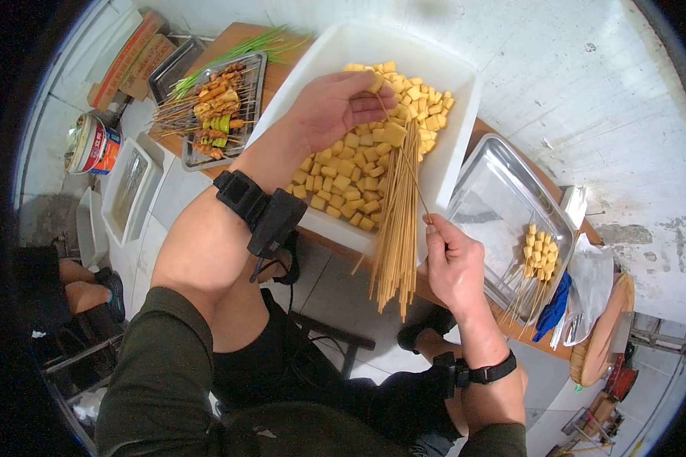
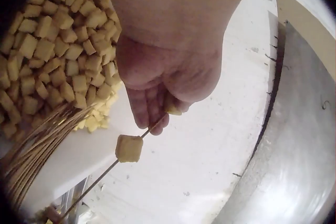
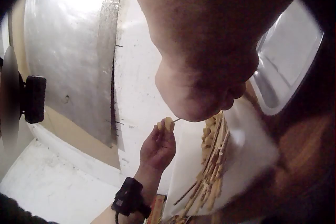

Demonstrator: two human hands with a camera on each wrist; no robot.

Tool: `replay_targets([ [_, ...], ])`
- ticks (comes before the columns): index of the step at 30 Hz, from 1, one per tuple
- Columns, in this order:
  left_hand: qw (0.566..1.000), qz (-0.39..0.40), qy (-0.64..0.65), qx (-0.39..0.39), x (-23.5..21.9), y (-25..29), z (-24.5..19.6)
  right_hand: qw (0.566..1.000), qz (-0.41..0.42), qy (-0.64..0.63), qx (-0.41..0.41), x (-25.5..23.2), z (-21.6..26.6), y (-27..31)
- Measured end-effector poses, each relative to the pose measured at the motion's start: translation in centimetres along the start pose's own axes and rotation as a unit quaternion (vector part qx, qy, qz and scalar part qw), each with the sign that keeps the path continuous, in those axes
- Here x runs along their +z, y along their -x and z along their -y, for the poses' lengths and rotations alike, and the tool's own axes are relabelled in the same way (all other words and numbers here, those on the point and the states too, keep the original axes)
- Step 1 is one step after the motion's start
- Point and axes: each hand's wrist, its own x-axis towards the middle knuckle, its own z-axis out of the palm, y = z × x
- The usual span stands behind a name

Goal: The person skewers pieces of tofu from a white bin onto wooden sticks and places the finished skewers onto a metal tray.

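Note:
Above the white tub point(image 1: 469, 99), the left hand point(image 1: 343, 110) pinches a yellow cube point(image 1: 375, 82) at the upper end of a thin stick point(image 1: 419, 190). The right hand point(image 1: 457, 263) grips that stick's lower end between thumb and fingers. In the left wrist view, another cube point(image 2: 129, 148) is threaded on the stick, below the left hand point(image 2: 168, 77). Many loose cubes point(image 1: 343, 167) fill part of the tub, and a bundle of bare sticks point(image 1: 396, 228) lies over its near edge. The right wrist view shows the right hand point(image 3: 205, 87) from behind, its fingertips mostly hidden.
Right of the tub, a metal tray point(image 1: 480, 190) holds several skewers of cubes point(image 1: 541, 255). On the left, another metal tray point(image 1: 258, 91) carries assorted skewers point(image 1: 217, 107), beside green stalks point(image 1: 244, 47). A plastic bag point(image 1: 589, 282) and blue cloth point(image 1: 554, 308) lie at far right.

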Motion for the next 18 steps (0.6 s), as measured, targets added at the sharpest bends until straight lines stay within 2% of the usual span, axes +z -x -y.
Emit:
replay_targets([
  [18,0.999,0.006,-0.039,-0.005,2.0,0.7,0.7,1.000,-0.020,-0.006,-0.008,0.6,0.4,0.0],
])
